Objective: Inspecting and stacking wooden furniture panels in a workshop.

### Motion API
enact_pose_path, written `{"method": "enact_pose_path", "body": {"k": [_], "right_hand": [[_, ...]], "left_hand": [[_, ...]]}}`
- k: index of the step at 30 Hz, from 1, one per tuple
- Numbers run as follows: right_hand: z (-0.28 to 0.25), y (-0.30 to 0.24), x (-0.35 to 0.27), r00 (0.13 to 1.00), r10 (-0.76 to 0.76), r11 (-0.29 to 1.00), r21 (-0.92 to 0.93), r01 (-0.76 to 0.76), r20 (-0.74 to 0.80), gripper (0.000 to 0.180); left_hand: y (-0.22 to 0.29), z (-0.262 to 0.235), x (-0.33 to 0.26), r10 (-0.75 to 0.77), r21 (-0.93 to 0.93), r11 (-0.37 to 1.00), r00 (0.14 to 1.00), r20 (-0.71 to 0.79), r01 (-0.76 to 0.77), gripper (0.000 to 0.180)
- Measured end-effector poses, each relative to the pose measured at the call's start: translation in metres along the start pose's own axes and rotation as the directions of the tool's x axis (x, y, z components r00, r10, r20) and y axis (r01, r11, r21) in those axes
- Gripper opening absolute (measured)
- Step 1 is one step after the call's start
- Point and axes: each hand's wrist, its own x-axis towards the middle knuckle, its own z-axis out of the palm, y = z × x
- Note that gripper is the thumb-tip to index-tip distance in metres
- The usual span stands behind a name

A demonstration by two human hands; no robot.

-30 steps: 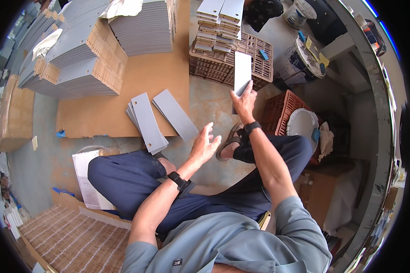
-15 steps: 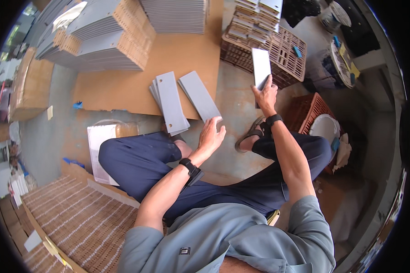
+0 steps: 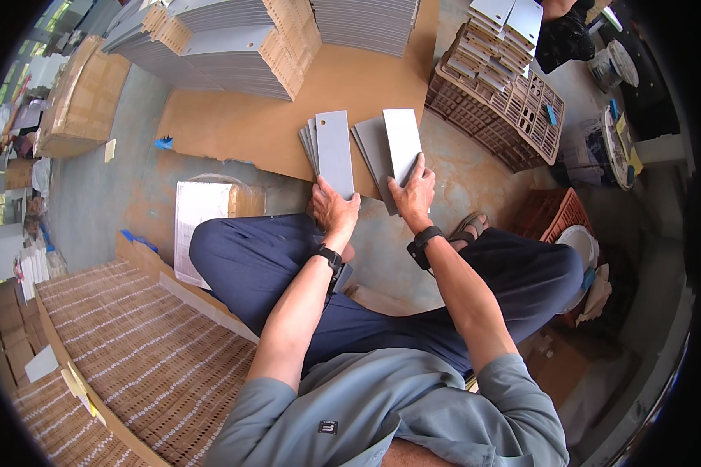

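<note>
My left hand grips the near end of a grey panel with a round hole at its far end. That panel is the top one of a small fanned stack on the brown sheet. In my right hand is a pale, light-catching panel, thumb and fingers closed on its near end. It overlaps a grey panel beneath it, just right of the fanned stack. Whether the pale panel rests on that one or hovers over it, I cannot tell.
Tall stacks of grey panels stand on the brown sheet at the far side. A brown plastic crate bearing more panels is at the far right. A red-brown crate and buckets stand right, a carton left, woven matting near left.
My right hand has brought the pale panel left and nearer, from beside the crate to over the grey panel. My left hand has moved from that panel to the fanned stack. The view has shifted.
</note>
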Motion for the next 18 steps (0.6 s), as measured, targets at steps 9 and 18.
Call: {"method": "enact_pose_path", "body": {"k": [9,18], "right_hand": [[0.001,-0.015,-0.004,0.991,-0.054,0.998,-0.026,0.058,0.12,0.098],[-0.053,0.009,0.011,0.677,-0.354,0.285,0.764,-0.579,0.646,0.066]], "left_hand": [[0.006,-0.009,0.001,-0.008,-0.09,0.996,1.0,0.027,0.01,0.098],[0.052,0.007,-0.052,0.435,-0.903,0.41,0.842,0.319,0.13,0.087]]}}
